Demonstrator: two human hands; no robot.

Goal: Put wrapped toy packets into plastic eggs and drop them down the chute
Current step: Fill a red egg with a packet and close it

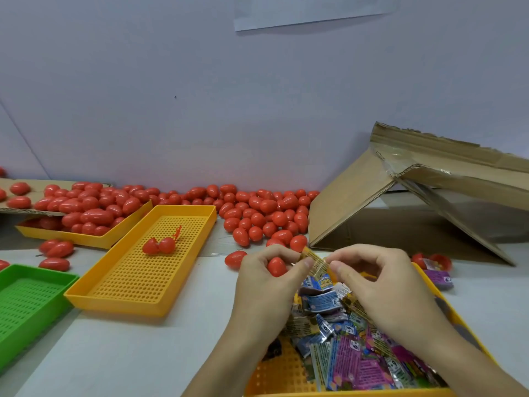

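Over the yellow tray of packets (pixel 286 379) at the near edge of the desk (pixel 120 345), both hands worked one wrapped toy packet (pixel 315 260). The left hand (pixel 266 279) pinched its left end while cradling a red egg (pixel 276 266) in curled fingers (pixel 307 262); the right hand (pixel 380 285) pinched the other end. This looked like folding the packet small. Next, the egg would need opening and the packet pressing inside, before the cardboard chute (pixel 357 196).

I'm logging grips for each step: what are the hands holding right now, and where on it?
Both hands pinch one wrapped toy packet: the left hand at its left end, the right hand at its right end. The left hand also holds a red egg in its curled fingers.
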